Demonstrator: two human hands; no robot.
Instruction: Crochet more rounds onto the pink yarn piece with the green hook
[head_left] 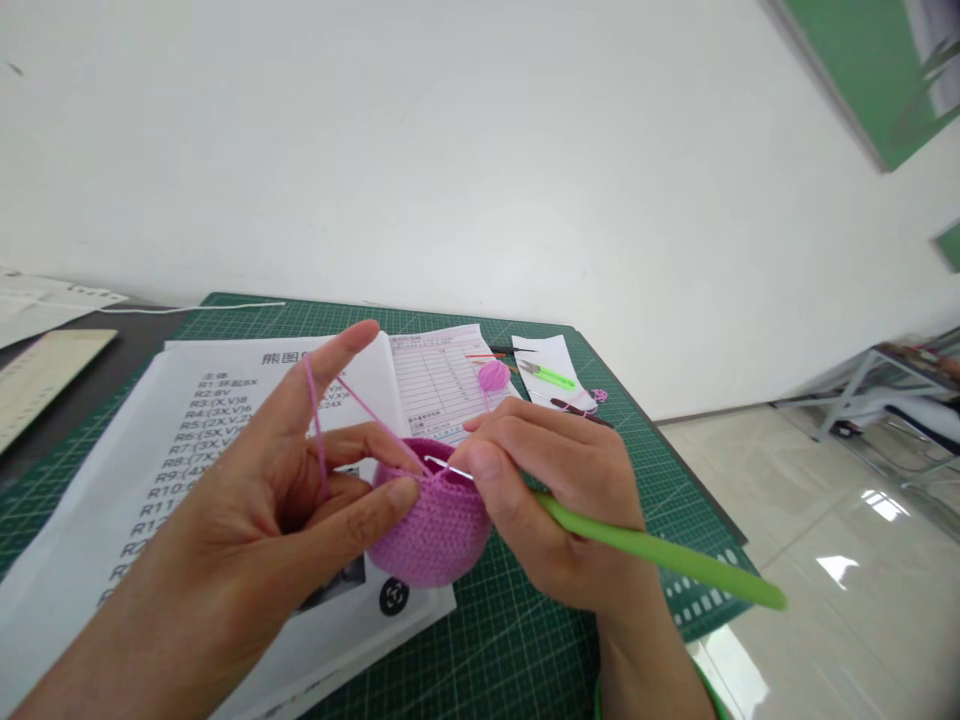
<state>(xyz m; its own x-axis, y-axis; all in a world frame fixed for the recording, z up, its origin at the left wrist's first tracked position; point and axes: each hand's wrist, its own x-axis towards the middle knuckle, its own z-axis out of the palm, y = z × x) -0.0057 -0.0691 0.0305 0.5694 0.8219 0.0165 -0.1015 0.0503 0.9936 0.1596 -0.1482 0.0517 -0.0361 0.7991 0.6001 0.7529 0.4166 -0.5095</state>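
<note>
A round, hollow piece of pink crochet (pixel 431 535) is held above the mat, its opening facing up. My left hand (pixel 300 500) pinches its left rim between thumb and fingers. Pink yarn (pixel 371 412) wraps round the raised left index finger and runs down to the rim. In my right hand (pixel 559 500) is a crochet hook with a thick green handle (pixel 667 555), held like a pen. The hook's metal tip lies at the rim, close to the left thumb, beside a loop of yarn.
Printed sheets (pixel 187 400) lie on a green cutting mat (pixel 517 640). Behind the hands are a small pink yarn ball (pixel 493 376), a bright green cutter (pixel 551 375) and several thin tools. A white wall stands behind the table; tiled floor is at the right.
</note>
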